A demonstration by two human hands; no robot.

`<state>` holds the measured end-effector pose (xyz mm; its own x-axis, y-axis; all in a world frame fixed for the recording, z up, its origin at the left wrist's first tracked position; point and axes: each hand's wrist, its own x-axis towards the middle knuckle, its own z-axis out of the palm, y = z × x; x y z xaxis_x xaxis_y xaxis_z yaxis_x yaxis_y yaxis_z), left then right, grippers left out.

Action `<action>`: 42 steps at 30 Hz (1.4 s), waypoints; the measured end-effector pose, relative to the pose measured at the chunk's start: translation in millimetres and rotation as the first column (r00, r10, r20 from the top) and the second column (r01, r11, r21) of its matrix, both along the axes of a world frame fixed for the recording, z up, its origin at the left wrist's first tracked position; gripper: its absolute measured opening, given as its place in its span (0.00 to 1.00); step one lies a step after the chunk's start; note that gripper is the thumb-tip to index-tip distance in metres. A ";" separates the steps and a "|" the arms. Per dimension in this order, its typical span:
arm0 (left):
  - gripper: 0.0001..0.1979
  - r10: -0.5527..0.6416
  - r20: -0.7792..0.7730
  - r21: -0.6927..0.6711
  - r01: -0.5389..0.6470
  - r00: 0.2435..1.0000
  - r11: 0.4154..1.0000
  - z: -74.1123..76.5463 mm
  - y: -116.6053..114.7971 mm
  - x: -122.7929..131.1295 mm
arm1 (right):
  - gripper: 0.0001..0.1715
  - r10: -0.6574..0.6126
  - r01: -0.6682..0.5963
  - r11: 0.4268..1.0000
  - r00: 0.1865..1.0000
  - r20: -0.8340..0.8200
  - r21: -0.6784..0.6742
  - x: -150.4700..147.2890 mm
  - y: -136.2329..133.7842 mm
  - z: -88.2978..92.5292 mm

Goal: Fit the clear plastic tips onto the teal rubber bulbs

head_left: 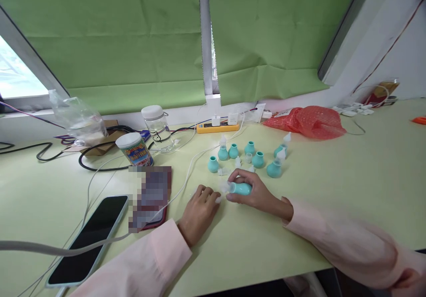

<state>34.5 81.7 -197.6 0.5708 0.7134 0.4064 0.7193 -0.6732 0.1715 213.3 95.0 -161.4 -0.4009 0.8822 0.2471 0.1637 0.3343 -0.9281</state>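
Observation:
In my right hand [254,193] is a nasal aspirator [242,189] lying on its side, a teal squeeze bulb with a clear nozzle pointing left. Thumb and fingers wrap round the bulb. My left hand [201,208] rests on the table just left of it, fingers curled and closed on a small translucent tip [218,199]; most of that piece is hidden. Beyond both hands stand several loose teal bulbs [258,159], open at the top. Bulbs with clear nozzles fitted [274,168] stand to the right. Small clear nozzle parts [223,171] lie among them.
A black-screened phone [89,239] and a dark red phone case [155,199] lie left, crossed by a white cable [186,177]. Behind are a printed canister [136,150], a clear jar [159,130], an orange power strip [216,128] and red bubble wrap [309,122].

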 end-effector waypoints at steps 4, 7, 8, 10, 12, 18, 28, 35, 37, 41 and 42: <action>0.08 -0.001 0.219 -0.061 0.015 0.976 0.998 1.8 -3.3 -0.8 | 0.12 -0.030 0.007 0.981 0.993 0.114 0.195 -0.7 -6.8 -3.7; 0.13 0.089 0.477 -0.217 0.019 0.875 0.976 10.2 -8.0 -1.5 | 0.09 -0.084 0.009 0.935 0.977 0.197 0.355 2.0 -11.5 -7.4; 0.14 0.126 0.568 -0.274 0.042 0.813 0.961 14.1 -8.9 -2.3 | 0.08 -0.106 0.005 0.915 0.967 0.230 0.403 3.0 -12.9 -8.5; 0.10 0.217 0.722 -0.400 0.139 0.657 0.906 21.7 -9.0 -4.9 | 0.07 -0.149 -0.009 0.879 0.944 0.294 0.477 4.5 -15.1 -10.1; 0.08 0.351 0.791 -0.518 0.243 0.501 0.820 27.1 -7.4 -7.7 | 0.07 -0.184 -0.025 0.854 0.920 0.346 0.520 4.8 -16.2 -11.0; 0.09 0.505 0.769 -0.639 0.445 0.392 0.628 23.4 -4.1 -7.4 | 0.09 -0.217 -0.013 0.797 0.926 0.307 0.604 3.4 -14.4 -13.4; 0.07 0.515 0.759 -0.649 0.524 0.399 0.551 15.2 1.8 -11.4 | 0.11 -0.224 -0.130 0.733 0.880 0.418 0.667 2.5 -20.6 -14.5; 0.09 0.517 0.717 -0.698 0.487 0.468 0.526 20.2 -0.5 -10.1 | 0.10 -0.266 -0.184 0.754 0.793 0.549 0.631 1.5 -26.0 -8.0; 0.10 0.520 0.705 -0.709 0.481 0.481 0.516 22.2 -1.3 -9.5 | 0.10 -0.248 -0.181 0.778 0.791 0.559 0.601 1.2 -25.9 -7.0; 0.11 0.494 0.707 -0.707 0.488 0.507 0.511 27.0 -3.1 -9.5 | 0.09 -0.078 -0.188 0.857 0.872 0.483 0.479 0.7 -21.8 -3.2; 0.11 0.485 0.712 -0.702 0.489 0.508 0.518 28.6 -3.8 -9.6 | 0.09 -0.042 -0.171 0.883 0.899 0.436 0.437 0.4 -20.8 -2.3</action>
<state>24.9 77.8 -169.1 0.3507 0.9328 -0.0833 -0.0853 0.1204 0.9890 213.6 74.2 -163.7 -0.6107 0.6802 0.4055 0.4640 0.7223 -0.5128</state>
